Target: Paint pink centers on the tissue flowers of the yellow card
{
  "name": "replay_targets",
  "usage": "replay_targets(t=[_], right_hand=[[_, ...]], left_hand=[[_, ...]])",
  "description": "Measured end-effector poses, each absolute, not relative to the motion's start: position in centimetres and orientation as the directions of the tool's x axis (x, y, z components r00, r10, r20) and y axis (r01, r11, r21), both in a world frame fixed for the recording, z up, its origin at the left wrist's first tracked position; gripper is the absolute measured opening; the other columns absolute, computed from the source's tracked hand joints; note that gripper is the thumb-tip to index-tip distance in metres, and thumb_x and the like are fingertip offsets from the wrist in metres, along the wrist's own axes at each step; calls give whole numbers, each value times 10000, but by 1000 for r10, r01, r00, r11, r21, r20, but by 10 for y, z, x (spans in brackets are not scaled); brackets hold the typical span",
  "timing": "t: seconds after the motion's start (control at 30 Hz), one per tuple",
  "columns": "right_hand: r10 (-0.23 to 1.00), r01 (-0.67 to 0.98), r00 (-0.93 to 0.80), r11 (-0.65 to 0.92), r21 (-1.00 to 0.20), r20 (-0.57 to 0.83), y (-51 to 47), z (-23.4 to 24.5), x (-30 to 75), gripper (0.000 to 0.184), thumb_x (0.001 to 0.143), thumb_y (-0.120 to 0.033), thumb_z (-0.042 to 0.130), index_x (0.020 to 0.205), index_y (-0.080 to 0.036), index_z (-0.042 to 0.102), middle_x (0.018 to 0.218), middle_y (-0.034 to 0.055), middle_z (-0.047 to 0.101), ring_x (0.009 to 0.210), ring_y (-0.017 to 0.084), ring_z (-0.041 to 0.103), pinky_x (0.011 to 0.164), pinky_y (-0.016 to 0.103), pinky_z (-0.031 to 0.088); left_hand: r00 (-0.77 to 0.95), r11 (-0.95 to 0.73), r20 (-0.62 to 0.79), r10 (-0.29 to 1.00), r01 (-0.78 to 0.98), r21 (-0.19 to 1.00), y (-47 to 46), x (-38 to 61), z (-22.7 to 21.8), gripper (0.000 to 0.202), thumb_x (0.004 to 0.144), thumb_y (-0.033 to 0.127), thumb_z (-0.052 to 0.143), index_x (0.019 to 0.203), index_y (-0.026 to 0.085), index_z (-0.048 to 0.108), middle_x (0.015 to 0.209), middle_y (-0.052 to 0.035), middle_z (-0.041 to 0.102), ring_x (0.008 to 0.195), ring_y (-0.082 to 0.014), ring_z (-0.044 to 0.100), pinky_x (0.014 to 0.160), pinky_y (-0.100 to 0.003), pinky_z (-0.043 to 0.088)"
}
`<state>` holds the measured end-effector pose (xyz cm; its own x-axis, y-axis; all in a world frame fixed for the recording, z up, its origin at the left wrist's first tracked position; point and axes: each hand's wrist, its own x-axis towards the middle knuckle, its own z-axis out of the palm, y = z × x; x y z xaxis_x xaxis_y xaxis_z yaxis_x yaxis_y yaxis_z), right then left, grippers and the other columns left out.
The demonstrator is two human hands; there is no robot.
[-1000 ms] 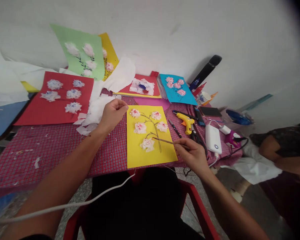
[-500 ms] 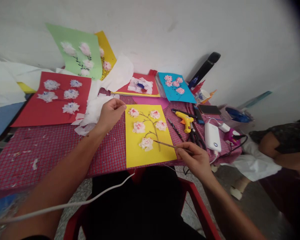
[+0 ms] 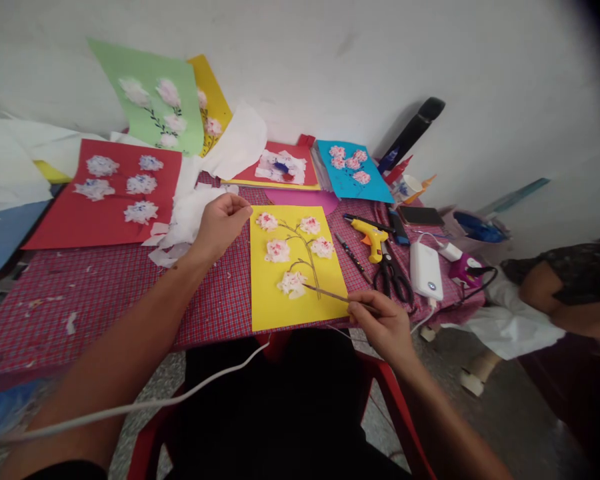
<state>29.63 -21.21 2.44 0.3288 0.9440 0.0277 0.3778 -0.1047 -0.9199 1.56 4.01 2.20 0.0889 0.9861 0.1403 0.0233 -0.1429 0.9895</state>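
Observation:
A yellow sheet of paper lies at the table's front edge, bearing several pink-and-white crumpled-tissue flowers and a drawn dark branching stem. My left hand pinches the sheet's upper left corner between thumb and fingers. In my right hand is a thin dark paintbrush, held like a pen low over the sheet's right side. Its tip is beside the lowest flower; whether it touches the paper I cannot tell.
Right of the sheet lie a patterned pen, yellow glue gun, black scissors and white power bank. Behind are a blue flower picture and red one. White tissue lies left. Another person's arm is at right.
My right hand and the paintbrush have shifted slightly down and left, with the tip staying near the lowest flower. My left hand keeps its hold on the corner.

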Motion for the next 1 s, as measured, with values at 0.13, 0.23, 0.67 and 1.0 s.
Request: replay_targets(t=[0.13,0.23,0.67,1.0], right_hand=[[948,394,313,-73,-916,59,-221,19,297,160,912,-374,739,943,-228,796,672,14,712,585,176,673,566,285,543],[951,431,292,-38,-902,100,-225,16,298,144,921,-359,738,950,-232,798,681,11,722,598,173,687,582,281,553],[943,468,301,-17,-884,142,-238,13,298,120,936,-327,737,990,-234,791,720,16,750,598,173,708,570,277,571],[950,514,255,24,-857,180,-242,6,295,91,955,-287,724,1006,-252,791,761,6,757,617,162,709,582,266,569]], left_hand=[[93,-148,145,985,32,988,41,15,21,101,804,249,733,837,216,642,677,17,580,491,-89,442,435,-253,303],[96,-147,143,985,33,989,42,15,20,100,799,241,730,834,216,639,664,23,577,485,-92,443,430,-249,305],[95,-168,163,982,44,985,42,15,19,88,804,231,724,836,217,643,627,26,557,469,-91,436,423,-255,284],[95,-169,163,982,63,984,44,15,18,92,806,241,717,841,221,634,637,24,553,487,-97,440,426,-248,284]])
